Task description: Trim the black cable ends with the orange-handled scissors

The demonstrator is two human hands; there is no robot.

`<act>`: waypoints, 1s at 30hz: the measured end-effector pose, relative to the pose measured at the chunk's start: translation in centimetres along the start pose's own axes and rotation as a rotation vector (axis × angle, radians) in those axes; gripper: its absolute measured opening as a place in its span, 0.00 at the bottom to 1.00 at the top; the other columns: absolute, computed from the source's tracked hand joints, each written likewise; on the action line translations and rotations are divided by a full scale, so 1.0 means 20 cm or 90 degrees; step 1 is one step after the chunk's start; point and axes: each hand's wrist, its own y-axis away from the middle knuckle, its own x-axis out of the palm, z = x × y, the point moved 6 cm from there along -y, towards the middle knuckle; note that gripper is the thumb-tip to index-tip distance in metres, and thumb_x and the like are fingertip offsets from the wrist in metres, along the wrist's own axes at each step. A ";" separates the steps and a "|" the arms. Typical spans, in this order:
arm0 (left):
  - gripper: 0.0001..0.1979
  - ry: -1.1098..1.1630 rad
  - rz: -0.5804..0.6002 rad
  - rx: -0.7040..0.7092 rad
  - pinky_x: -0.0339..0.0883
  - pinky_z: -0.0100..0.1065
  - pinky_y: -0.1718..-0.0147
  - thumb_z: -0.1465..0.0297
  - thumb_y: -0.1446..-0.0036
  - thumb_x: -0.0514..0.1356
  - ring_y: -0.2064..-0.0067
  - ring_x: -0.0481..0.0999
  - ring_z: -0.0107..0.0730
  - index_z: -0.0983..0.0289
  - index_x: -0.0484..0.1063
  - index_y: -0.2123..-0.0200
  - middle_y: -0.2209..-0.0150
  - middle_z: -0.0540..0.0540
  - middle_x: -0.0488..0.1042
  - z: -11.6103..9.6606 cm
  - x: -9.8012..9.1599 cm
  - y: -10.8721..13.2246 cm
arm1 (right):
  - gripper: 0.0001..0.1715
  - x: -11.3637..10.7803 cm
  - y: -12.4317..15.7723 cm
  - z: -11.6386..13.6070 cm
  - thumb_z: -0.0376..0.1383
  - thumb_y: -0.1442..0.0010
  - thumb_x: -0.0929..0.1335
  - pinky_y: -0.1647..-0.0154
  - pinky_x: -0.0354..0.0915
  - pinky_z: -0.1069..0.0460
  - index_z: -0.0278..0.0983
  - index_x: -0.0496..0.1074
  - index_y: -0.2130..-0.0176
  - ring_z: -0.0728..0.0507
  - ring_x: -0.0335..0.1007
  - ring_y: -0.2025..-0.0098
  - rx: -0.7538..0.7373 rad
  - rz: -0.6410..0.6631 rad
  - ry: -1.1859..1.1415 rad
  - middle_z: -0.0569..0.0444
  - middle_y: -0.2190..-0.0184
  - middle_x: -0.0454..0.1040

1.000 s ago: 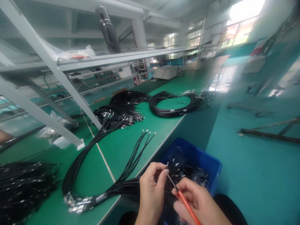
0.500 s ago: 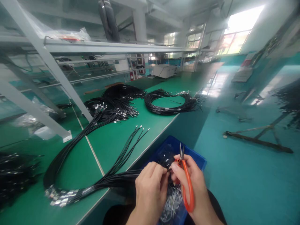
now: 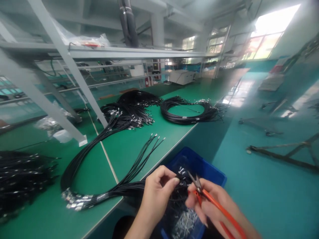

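Note:
My left hand (image 3: pixel 158 191) is closed, thumb and index finger pinched on the black cable end (image 3: pixel 179 176). The cable bundle (image 3: pixel 128 188) runs from behind this hand onto the green bench and curves back in a wide loop. In my right hand (image 3: pixel 214 202) are orange-handled scissors (image 3: pixel 198 184), their short metal blades parted and pointing up and left. The blade tips are close to the left fingertips, to the right of the pinched end. Under both hands stands a blue bin (image 3: pixel 209 169) with loose pale scraps (image 3: pixel 185 219) and dark pieces.
On the green bench (image 3: pixel 99 172) lie a coiled cable ring (image 3: pixel 184 119), a heap of black cables (image 3: pixel 137 98) and another pile (image 3: pixel 22 182) at the left. A white shelf frame (image 3: pixel 67 63) rises from the bench. A wheeled stand (image 3: pixel 279 156) is on the floor at right.
My right hand has moved right and down, apart from the left, and the scissors have tipped leftward with blades wider apart. The whole view has shifted a little.

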 end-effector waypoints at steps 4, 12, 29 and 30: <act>0.06 0.123 0.029 -0.043 0.57 0.27 0.74 0.69 0.51 0.62 0.74 0.63 0.27 0.65 0.69 0.76 0.78 0.48 0.67 0.01 0.00 -0.01 | 0.19 0.03 0.04 0.00 0.40 0.49 0.71 0.78 0.52 0.56 0.33 0.70 0.60 0.53 0.60 0.80 0.114 0.063 -0.008 0.50 0.71 0.76; 0.07 0.144 0.032 -0.039 0.57 0.27 0.73 0.69 0.50 0.63 0.74 0.63 0.27 0.65 0.69 0.75 0.77 0.48 0.67 0.04 -0.01 0.01 | 0.11 0.06 0.02 -0.03 0.33 0.45 0.65 0.80 0.48 0.56 0.33 0.67 0.59 0.55 0.54 0.83 0.134 0.036 0.023 0.50 0.72 0.76; 0.08 -0.121 -0.079 0.064 0.56 0.27 0.77 0.73 0.47 0.58 0.76 0.64 0.26 0.63 0.65 0.78 0.78 0.47 0.64 -0.05 0.06 0.07 | 0.22 0.06 -0.05 0.12 0.39 0.55 0.74 0.62 0.69 0.51 0.40 0.66 0.60 0.44 0.71 0.65 -0.220 -0.429 0.188 0.54 0.70 0.73; 0.09 -0.124 -0.081 0.065 0.56 0.27 0.77 0.73 0.47 0.58 0.77 0.63 0.26 0.63 0.65 0.78 0.78 0.47 0.64 -0.05 0.06 0.07 | 0.21 0.06 -0.06 0.11 0.38 0.55 0.74 0.64 0.70 0.51 0.40 0.66 0.61 0.45 0.71 0.67 -0.228 -0.439 0.185 0.55 0.71 0.73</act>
